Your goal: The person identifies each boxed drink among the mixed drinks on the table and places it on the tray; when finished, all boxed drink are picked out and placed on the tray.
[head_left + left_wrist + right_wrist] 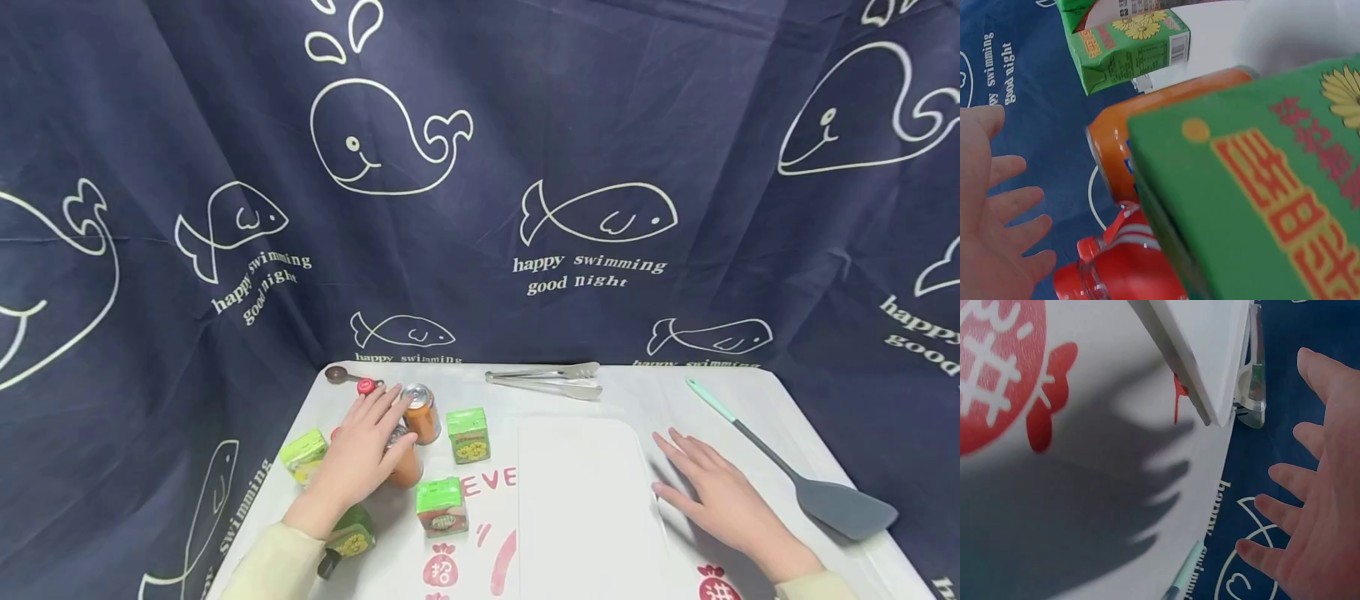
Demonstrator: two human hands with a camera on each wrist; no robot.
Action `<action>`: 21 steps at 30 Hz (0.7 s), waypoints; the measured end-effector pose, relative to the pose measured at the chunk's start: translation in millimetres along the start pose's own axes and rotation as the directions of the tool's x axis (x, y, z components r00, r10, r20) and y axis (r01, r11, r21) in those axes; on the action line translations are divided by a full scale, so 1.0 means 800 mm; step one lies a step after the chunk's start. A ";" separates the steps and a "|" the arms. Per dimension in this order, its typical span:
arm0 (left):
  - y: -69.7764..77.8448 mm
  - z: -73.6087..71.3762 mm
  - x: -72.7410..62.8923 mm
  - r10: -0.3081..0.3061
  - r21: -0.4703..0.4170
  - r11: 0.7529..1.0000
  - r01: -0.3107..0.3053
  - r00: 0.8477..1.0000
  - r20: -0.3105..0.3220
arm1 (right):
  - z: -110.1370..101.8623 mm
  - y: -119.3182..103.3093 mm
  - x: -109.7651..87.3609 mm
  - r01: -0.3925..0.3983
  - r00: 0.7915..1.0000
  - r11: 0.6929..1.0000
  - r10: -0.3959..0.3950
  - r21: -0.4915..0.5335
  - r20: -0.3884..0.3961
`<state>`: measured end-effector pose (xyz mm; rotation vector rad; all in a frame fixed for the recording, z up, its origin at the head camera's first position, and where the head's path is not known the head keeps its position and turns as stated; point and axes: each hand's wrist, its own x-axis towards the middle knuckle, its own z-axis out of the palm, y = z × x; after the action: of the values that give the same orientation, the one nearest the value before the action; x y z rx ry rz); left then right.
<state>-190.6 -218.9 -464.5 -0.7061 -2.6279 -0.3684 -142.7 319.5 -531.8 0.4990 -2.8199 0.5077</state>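
Note:
My left hand [358, 454] hovers with spread fingers over the cluster at the table's left, grasping nothing. Around it stand two orange cans, a rear can [422, 414] and a nearer can [406, 471] partly covered by the hand. Green drink cartons lie close by, among them a carton [442, 507] and a carton [303, 454]. In the left wrist view, a red-capped bottle [1125, 256] lies below a large green carton [1260, 181]. My right hand [716, 496], fingers extended, is beside the right edge of a white board-like item [585, 508]; it holds nothing.
Metal tongs [546, 380] lie along the back edge. A dark turner [832, 504] with a mint handle lies at the right. A brown measuring spoon [337, 375] sits at the back left corner. Another carton [468, 435] stands left of the white item. A dark blue curtain [480, 150] surrounds the table.

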 end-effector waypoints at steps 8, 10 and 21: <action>-0.010 -0.013 -0.010 -0.006 -0.017 1.000 0.006 1.000 -0.016 | 0.016 0.003 -0.002 -0.035 0.999 0.997 0.035 0.071 0.004; -0.014 -0.016 -0.013 -0.009 -0.023 1.000 0.009 1.000 -0.021 | 0.020 0.004 -0.003 -0.052 0.999 0.994 0.051 0.093 0.012; -0.040 -0.026 -0.038 -0.050 -0.054 0.998 0.046 0.996 -0.079 | 0.033 0.006 -0.003 -0.159 0.985 0.972 0.145 0.173 0.089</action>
<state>-177.3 -265.6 -464.0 -0.6324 -2.5713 -0.4707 -147.0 314.7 -558.2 0.3419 -2.9155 0.7958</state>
